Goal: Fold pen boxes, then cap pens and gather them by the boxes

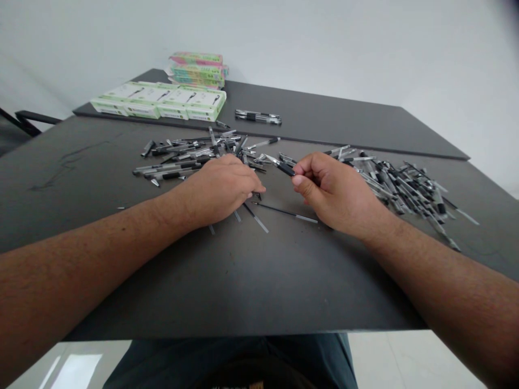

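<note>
My right hand [334, 189] pinches a pen barrel [285, 168] with a black grip between thumb and forefinger, its clear pointed end aimed up and left. My left hand [227, 186] is low over the table, fingers bent down and together. A small dark piece [257, 195] shows at its fingertips; whether they grip it is hidden. Thin ink refills lie close by: one refill [286, 212] between the hands, another refill [256, 218] below the left hand. Behind the left hand spreads a heap of clear and black pen parts [182, 156].
A second pile of pens and refills [399, 186] is right of my right hand. On the raised back board [324, 116] are a few pens [258, 117], a row of white-green boxes [162, 100] and stacked colourful cartons [198, 69]. The table's front edge [243, 334] is near my lap.
</note>
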The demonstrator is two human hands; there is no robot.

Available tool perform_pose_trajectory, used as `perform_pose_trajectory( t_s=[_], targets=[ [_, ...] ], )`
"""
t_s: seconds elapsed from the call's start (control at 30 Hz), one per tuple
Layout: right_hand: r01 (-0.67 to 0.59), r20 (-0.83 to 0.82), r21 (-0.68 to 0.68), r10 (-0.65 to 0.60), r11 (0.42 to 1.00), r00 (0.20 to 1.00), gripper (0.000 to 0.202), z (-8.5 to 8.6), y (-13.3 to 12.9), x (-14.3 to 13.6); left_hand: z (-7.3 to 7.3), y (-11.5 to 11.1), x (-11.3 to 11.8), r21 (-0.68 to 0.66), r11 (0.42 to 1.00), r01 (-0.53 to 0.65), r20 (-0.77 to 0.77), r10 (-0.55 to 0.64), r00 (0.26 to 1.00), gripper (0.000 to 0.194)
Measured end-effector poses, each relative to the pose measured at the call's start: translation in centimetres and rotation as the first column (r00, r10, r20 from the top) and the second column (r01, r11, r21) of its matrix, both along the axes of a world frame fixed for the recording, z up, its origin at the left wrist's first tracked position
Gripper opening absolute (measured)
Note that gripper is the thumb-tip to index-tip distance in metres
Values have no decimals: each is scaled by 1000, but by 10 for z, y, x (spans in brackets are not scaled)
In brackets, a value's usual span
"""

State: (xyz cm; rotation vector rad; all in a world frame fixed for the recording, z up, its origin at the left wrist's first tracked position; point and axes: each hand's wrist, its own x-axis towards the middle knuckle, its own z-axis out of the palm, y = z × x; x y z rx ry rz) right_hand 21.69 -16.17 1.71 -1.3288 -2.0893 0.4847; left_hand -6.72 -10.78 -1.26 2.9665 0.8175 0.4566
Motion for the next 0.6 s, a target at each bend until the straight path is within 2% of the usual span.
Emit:
perform_pose_trajectory(
  t_s=[0.13, 0.33, 0.6],
  targets=[
    [5, 27, -3, -5, 1000, 1000, 15, 0, 0, 0, 4, -1, 2, -65, 995, -80, -38, 78, 996, 37],
    [-4, 42, 7, 3, 1000, 999, 17, -1, 0, 1, 12, -1, 6, -79, 971, -226, -156, 211, 965, 31],
    [-11, 73, 18, 10, 1000, 997, 13, -1, -1, 0, 9, 0, 1, -61, 973, -222, -84, 217, 973, 24]
  ],
)
